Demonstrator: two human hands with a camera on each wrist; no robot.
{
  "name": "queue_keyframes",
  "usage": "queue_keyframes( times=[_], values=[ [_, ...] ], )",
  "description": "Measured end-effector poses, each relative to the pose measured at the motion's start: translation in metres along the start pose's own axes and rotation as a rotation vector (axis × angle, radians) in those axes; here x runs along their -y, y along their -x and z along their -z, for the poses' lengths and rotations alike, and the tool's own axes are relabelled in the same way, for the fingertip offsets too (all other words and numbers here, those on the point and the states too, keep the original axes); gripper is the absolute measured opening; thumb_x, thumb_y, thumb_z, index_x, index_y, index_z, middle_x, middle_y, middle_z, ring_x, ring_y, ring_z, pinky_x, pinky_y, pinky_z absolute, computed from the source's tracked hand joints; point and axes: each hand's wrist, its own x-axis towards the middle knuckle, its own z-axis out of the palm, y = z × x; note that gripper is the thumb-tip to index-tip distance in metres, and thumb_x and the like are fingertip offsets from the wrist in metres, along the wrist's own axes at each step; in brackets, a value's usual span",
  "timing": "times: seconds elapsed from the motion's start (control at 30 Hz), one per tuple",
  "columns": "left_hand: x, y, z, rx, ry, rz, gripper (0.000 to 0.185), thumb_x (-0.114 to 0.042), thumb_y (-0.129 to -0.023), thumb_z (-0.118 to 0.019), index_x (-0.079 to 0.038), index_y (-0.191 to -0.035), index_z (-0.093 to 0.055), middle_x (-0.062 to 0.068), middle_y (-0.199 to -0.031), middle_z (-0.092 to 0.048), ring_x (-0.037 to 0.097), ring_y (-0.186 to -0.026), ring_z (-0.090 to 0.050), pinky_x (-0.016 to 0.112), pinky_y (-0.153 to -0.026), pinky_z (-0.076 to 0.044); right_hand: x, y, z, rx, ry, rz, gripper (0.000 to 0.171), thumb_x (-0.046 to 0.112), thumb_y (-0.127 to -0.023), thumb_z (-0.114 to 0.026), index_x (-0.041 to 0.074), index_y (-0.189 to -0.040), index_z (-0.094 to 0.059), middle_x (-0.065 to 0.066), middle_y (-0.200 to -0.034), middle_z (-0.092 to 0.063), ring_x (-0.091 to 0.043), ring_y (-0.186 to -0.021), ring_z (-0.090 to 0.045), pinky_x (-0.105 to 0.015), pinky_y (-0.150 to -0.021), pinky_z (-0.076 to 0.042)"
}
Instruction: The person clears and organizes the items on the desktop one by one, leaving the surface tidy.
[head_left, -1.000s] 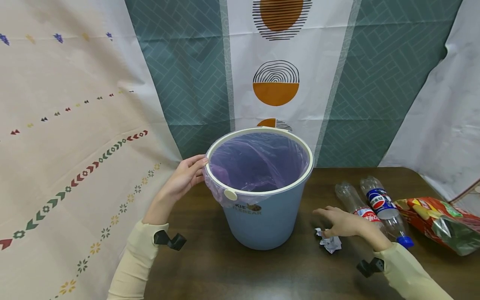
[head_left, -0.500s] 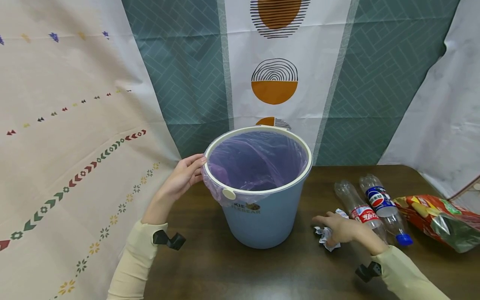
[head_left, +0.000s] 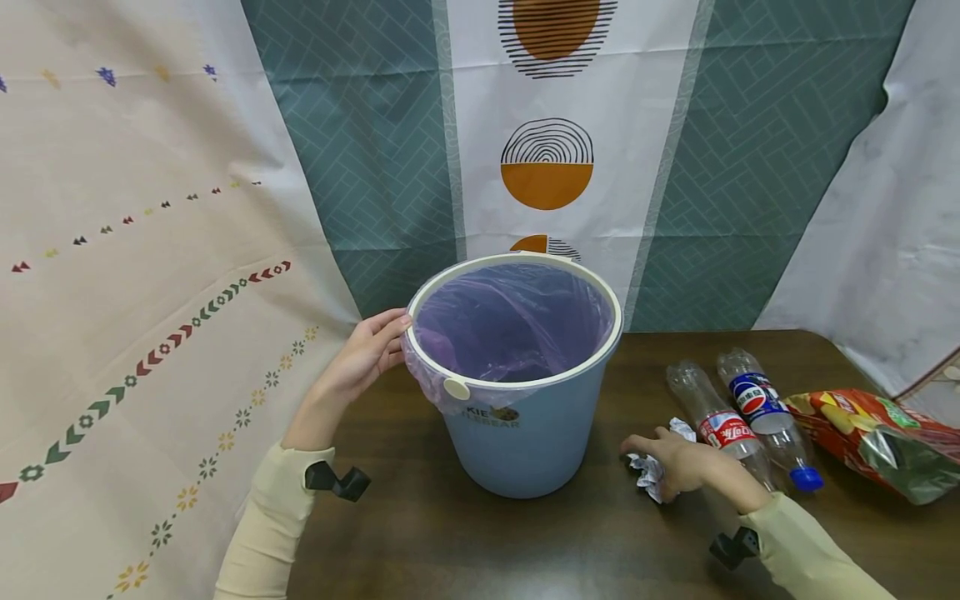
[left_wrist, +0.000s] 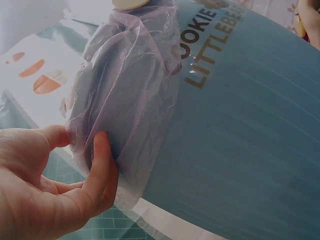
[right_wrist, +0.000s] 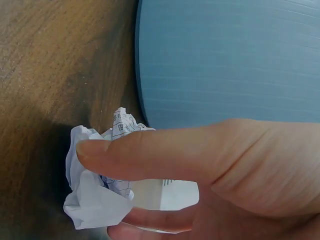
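Observation:
A light blue bin (head_left: 525,433) with a cream rim and a purple bag liner (head_left: 517,329) stands on the dark wooden table (head_left: 525,542). My left hand (head_left: 367,354) holds the bin's left rim, fingers and thumb pinching the liner's overhang (left_wrist: 125,105). My right hand (head_left: 678,462) lies on the table right of the bin, its fingers curled round a crumpled white paper ball (head_left: 651,475). In the right wrist view the thumb lies over the paper ball (right_wrist: 95,200), close to the bin wall (right_wrist: 230,60).
Two empty plastic bottles (head_left: 720,425) (head_left: 765,412) lie side by side just right of my right hand. A red snack bag (head_left: 870,442) lies at the table's right edge. Patterned cloth hangs behind and to the left.
My right hand has slid over the paper ball and closed its fingers round it. The left hand stays on the bin rim.

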Motion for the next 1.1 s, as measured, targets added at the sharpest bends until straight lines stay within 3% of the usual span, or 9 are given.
queue_keyframes(
  times=[0.33, 0.63, 0.87, 1.1],
  values=[
    [0.0, 0.001, 0.0, 0.005, 0.005, 0.003, 0.046, -0.018, -0.103, -0.045, 0.01, -0.138, -0.037, -0.002, -0.103, -0.063, 0.006, -0.088, -0.065, 0.02, -0.078, -0.056, -0.002, -0.005, -0.004, 0.033, -0.013, -0.007, 0.069, -0.006, -0.06, -0.082, 0.025, -0.113, -0.051, -0.017, -0.105, -0.048, -0.029, -0.089, -0.049, -0.035, -0.059, -0.047],
    [0.0, 0.002, 0.0, 0.015, 0.021, -0.007, 0.044, -0.018, -0.103, -0.044, 0.01, -0.137, -0.036, -0.002, -0.103, -0.064, 0.007, -0.088, -0.065, 0.02, -0.077, -0.056, 0.002, -0.007, -0.003, 0.065, -0.049, -0.04, 0.055, -0.003, -0.066, -0.082, 0.022, -0.105, -0.053, -0.014, -0.103, -0.05, -0.026, -0.084, -0.05, -0.036, -0.06, -0.049],
    [0.0, 0.001, 0.0, 0.017, 0.024, -0.01, 0.043, -0.018, -0.103, -0.044, 0.009, -0.136, -0.038, -0.003, -0.102, -0.064, 0.006, -0.086, -0.065, 0.02, -0.077, -0.056, 0.0, -0.006, 0.003, 0.043, -0.005, 0.036, 0.051, 0.001, -0.068, -0.081, 0.018, -0.11, -0.056, -0.012, -0.103, -0.054, -0.023, -0.085, -0.052, -0.035, -0.063, -0.049],
    [0.001, 0.0, 0.0, 0.025, 0.02, -0.011, 0.045, -0.018, -0.103, -0.044, 0.009, -0.138, -0.036, -0.002, -0.105, -0.063, 0.007, -0.089, -0.065, 0.021, -0.079, -0.056, -0.003, -0.004, 0.011, 0.023, 0.016, 0.106, 0.052, 0.013, -0.076, -0.078, 0.01, -0.125, -0.058, -0.014, -0.11, -0.061, -0.025, -0.095, -0.054, -0.039, -0.071, -0.051]
  ],
)
